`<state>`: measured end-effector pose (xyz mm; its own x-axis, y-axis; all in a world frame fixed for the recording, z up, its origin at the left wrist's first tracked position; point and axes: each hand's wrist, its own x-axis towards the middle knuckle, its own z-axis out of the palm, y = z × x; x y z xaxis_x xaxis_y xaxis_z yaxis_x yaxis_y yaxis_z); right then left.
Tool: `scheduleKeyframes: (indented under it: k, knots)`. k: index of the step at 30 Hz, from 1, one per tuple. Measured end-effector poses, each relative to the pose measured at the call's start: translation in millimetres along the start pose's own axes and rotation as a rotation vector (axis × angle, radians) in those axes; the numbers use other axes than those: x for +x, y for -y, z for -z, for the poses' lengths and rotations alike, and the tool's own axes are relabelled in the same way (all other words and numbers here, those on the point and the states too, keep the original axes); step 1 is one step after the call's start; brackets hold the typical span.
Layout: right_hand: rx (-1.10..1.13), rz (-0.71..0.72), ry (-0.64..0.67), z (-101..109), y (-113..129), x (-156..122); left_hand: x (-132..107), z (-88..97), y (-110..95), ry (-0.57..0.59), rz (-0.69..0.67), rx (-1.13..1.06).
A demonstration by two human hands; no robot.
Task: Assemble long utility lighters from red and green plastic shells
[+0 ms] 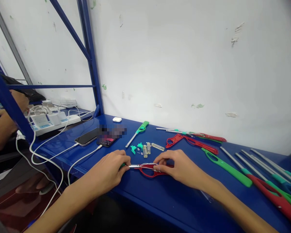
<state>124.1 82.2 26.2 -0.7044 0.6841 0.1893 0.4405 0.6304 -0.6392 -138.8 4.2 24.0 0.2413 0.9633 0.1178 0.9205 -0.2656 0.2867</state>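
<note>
Low over the blue shelf, my left hand (113,167) pinches the metal tube (134,166) of a long-necked gas lighter. A bit of green shows by its fingertips. My right hand (178,166) has its fingers closed on the red lighter casing (147,174), with thin white wires along its inner side. Just beyond lie small teal triggers (133,149), clear fuel tanks (148,148) and tiny metal bits. Farther back are a whole green lighter (142,127) and red casing halves (174,140). A green casing half (229,167) lies right of my right hand.
Several lighters with long metal tubes (254,165) lie at the right. Two phones (87,137) with white cables and a white earphone case (117,119) are at the left. Beyond the blue frame post (12,97) are a power strip (55,124) and another person's arm (5,124).
</note>
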Motion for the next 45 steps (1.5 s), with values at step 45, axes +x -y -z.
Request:
scheduleKeyframes:
  k: [45]
  knots:
    - [-0.530, 0.306, -0.072, -7.5, 1.0, -1.6, 16.7, -3.9, 34.5, -0.107, -0.180, -0.040]
